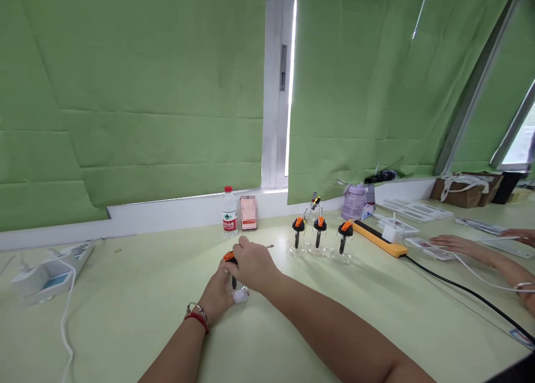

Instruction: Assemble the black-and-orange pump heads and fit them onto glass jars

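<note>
Low over the table in front of me, my left hand (219,295) is wrapped round the lower body of a small clear bottle with a black-and-orange top (229,256) and a white label near its base. Above it, my right hand (252,263) is closed over the top, its fingertips hidden from view. A thin spout-like tip sticks out to the right past my knuckles. To the right stand several similar clear bottles (319,233) with black-and-orange tops and dark stems. Behind them stands another clear container (314,204) with a yellow-and-black part.
A water bottle (229,213) and a pink phone-like object (248,213) stand by the wall. An orange power strip (378,239) and its black cord run along the right. Another person's hand (457,246) rests there. A white power strip (54,277) lies left.
</note>
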`<control>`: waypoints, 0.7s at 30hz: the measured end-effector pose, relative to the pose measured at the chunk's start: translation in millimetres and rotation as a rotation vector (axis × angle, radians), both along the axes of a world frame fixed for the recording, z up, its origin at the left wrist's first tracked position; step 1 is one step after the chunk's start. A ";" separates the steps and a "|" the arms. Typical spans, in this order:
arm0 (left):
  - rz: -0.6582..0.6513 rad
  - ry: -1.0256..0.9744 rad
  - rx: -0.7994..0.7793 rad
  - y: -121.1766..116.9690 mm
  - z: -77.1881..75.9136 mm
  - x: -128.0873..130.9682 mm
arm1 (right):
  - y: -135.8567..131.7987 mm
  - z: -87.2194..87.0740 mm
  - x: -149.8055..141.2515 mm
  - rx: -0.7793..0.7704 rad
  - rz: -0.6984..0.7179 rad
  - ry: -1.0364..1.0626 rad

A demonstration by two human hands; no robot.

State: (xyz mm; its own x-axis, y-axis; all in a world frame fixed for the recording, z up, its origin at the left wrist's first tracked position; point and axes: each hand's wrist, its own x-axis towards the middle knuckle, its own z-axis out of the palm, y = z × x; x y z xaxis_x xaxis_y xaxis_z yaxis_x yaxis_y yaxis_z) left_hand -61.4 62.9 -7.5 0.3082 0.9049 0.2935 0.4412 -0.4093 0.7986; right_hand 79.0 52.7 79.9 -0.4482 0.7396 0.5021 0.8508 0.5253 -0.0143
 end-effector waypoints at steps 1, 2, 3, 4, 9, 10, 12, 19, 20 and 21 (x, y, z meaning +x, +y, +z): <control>-0.040 -0.102 -0.022 -0.6 1.2 0.1 | -3.9 -1.2 -4.3 -0.004 0.016 0.024; -0.062 -0.188 -0.048 -0.9 2.0 -0.2 | -6.5 -2.1 -6.5 -0.018 0.038 0.063; -0.056 -0.251 -0.074 -0.9 2.3 -0.7 | -7.5 -2.7 -6.2 -0.031 0.061 0.120; -0.024 -0.295 -0.096 -0.6 2.0 -1.3 | -6.9 -3.0 -3.6 -0.040 0.082 0.196; 0.097 -0.389 -0.134 1.8 -1.9 -3.9 | 16.2 -5.9 34.7 0.010 -0.024 0.698; 0.094 -0.395 -0.135 2.0 -2.3 -3.8 | 23.2 -8.1 43.4 -0.035 -0.092 0.802; 0.088 -0.395 -0.127 2.1 -2.2 -3.1 | 36.7 -15.1 57.5 -0.281 -0.134 1.002; 0.033 -0.359 -0.122 -0.8 1.6 -0.7 | 56.3 -41.7 64.6 -0.820 0.115 1.325; 0.025 -0.354 -0.121 -1.2 2.4 -0.5 | 56.4 -42.9 64.0 -0.817 0.132 1.340; 0.026 -0.346 -0.121 -1.7 3.1 -0.1 | 56.3 -43.5 63.8 -0.809 0.147 1.353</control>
